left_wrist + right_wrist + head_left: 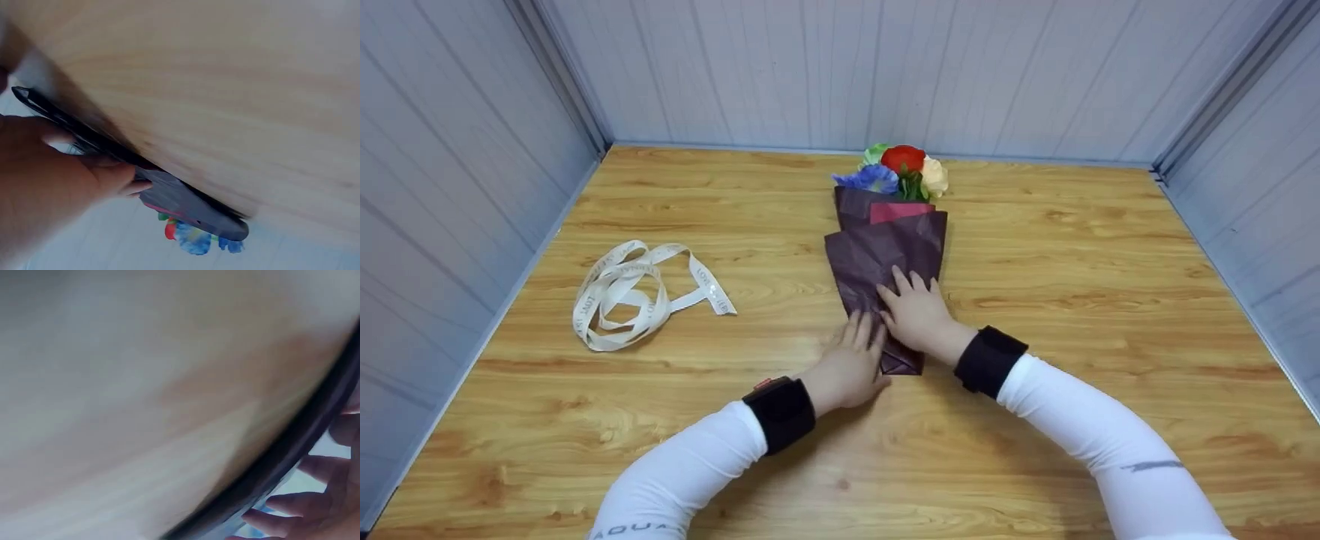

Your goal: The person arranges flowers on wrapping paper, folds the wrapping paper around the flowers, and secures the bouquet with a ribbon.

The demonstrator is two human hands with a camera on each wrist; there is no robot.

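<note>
A bouquet wrapped in dark purple paper [877, 259] lies on the table, its flower heads pointing away from me. Red [903, 158], blue and cream blooms show above the paper. My left hand [849, 364] rests along the lower left side of the wrap with its fingers extended. Higher up, my right hand [919, 315] lies on the front of the paper, fingers spread. In the left wrist view, the fingers reach over the wrap [180, 197] edge. The right wrist view has the right fingers [301, 503] against the dark paper edge.
To the left, a loosely coiled white ribbon [619, 300] with printed lettering lies on the wood-grain table [1072, 247]. Pale panelled walls [847, 75] enclose the table at the back and on both sides.
</note>
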